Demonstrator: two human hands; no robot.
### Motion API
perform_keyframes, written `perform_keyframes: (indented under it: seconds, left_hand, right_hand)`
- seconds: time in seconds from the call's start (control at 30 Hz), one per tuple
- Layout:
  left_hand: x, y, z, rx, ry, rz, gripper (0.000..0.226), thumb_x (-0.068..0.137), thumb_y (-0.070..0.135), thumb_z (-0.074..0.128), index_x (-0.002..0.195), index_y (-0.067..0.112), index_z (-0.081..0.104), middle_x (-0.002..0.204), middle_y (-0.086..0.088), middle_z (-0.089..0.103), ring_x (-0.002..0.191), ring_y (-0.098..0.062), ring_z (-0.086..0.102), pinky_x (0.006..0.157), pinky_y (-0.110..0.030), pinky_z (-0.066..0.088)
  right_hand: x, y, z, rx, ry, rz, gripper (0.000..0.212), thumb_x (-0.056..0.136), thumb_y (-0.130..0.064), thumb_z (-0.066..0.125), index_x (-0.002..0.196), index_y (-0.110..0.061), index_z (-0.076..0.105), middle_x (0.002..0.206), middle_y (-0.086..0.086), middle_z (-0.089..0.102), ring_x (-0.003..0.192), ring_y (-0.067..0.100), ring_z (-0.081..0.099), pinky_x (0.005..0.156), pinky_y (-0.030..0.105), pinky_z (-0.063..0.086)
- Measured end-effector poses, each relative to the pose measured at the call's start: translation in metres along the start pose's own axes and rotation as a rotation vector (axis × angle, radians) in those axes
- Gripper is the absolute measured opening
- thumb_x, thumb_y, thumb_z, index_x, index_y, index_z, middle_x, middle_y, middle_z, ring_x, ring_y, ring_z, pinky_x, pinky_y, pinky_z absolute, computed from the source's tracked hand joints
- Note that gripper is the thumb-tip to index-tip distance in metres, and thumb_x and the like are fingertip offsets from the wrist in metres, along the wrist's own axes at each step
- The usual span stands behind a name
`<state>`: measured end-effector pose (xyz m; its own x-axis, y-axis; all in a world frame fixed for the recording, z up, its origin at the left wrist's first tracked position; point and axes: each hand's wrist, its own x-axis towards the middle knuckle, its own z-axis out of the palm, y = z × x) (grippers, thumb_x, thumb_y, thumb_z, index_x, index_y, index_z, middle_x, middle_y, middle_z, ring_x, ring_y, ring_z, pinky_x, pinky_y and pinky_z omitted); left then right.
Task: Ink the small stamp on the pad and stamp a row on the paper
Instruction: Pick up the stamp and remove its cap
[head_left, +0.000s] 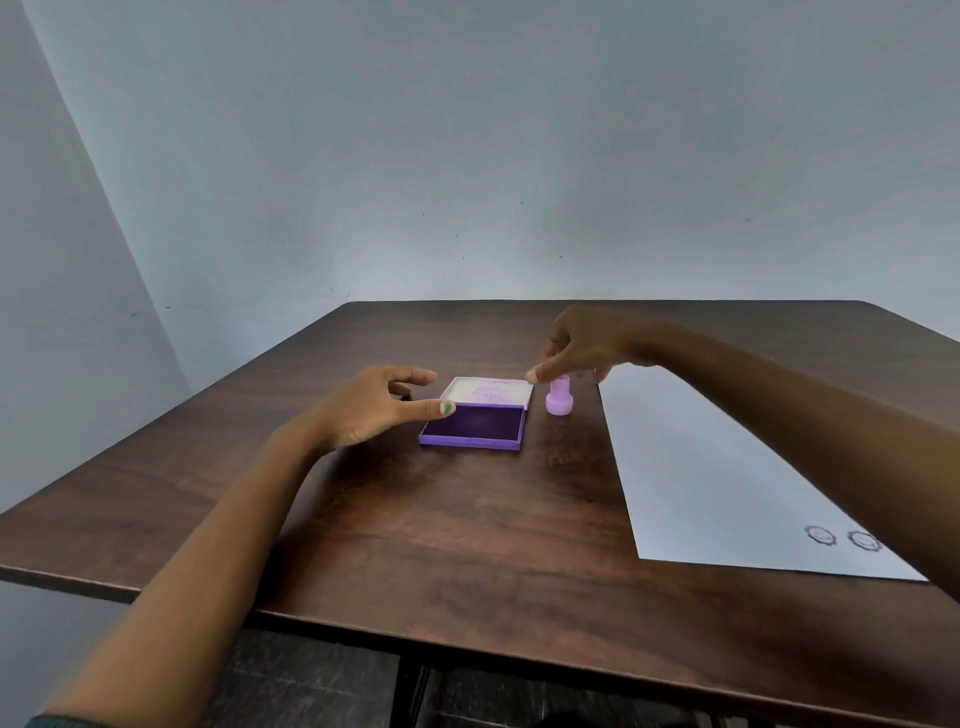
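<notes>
- Nearest, the white paper (727, 467) lies on the worktop (415, 545) with two stamped marks (841, 536) at its near edge — a row begun, judged unfinished.
- Left hand (374, 405), grip open and empty, hovers at the open purple ink pad (475, 423).
- Farthest, right hand (582, 348) pinches the top of the small lilac stamp (559, 399), which stands upright just beside the pad — inking looks next.
</notes>
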<state>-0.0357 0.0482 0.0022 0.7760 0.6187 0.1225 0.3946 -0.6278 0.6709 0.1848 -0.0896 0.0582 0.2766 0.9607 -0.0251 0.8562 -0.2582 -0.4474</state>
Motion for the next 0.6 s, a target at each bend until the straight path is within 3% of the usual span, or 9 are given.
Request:
perform_keyframes:
  seconds: [0.2,0.37,0.5,0.6]
  left_hand:
    - [0.002,0.009,0.011,0.017,0.074,0.013,0.055,0.081,0.045,0.064,0.129,0.023,0.052,0.135,0.002,0.054,0.114,-0.014,0.05,0.087,-0.028,0.036]
    - [0.001,0.018,0.017,0.019,0.116,0.034,0.053,0.083,0.042,0.062,0.13,0.019,0.052,0.136,-0.001,0.053,0.119,-0.018,0.05,0.089,-0.029,0.039]
    - [0.005,0.039,0.02,-0.024,0.254,0.118,0.032,0.084,0.042,0.063,0.111,0.027,0.064,0.114,0.005,0.065,0.104,-0.01,0.059,0.084,-0.026,0.042]
    - [0.011,0.069,0.027,-0.135,0.334,0.188,0.012,0.085,0.035,0.063,0.094,0.031,0.069,0.094,0.009,0.07,0.086,0.001,0.062,0.076,-0.018,0.045]
  right_hand:
    - [-0.009,0.002,0.018,0.013,0.062,-0.046,0.018,0.075,-0.01,0.073,0.087,0.003,0.073,0.07,0.013,0.065,0.051,0.016,0.055,0.045,0.018,0.045]
    - [-0.016,0.004,0.017,0.072,0.157,-0.064,0.013,0.074,-0.006,0.072,0.083,0.003,0.075,0.07,0.015,0.068,0.051,0.017,0.058,0.051,0.018,0.047]
    - [-0.029,0.011,0.007,0.395,0.31,-0.049,0.019,0.074,-0.004,0.073,0.088,0.007,0.072,0.073,0.014,0.069,0.06,0.019,0.061,0.057,0.019,0.053]
    - [-0.045,0.018,-0.005,0.788,0.299,-0.015,0.024,0.077,-0.001,0.07,0.099,0.008,0.068,0.083,0.015,0.069,0.07,0.02,0.065,0.062,0.019,0.057]
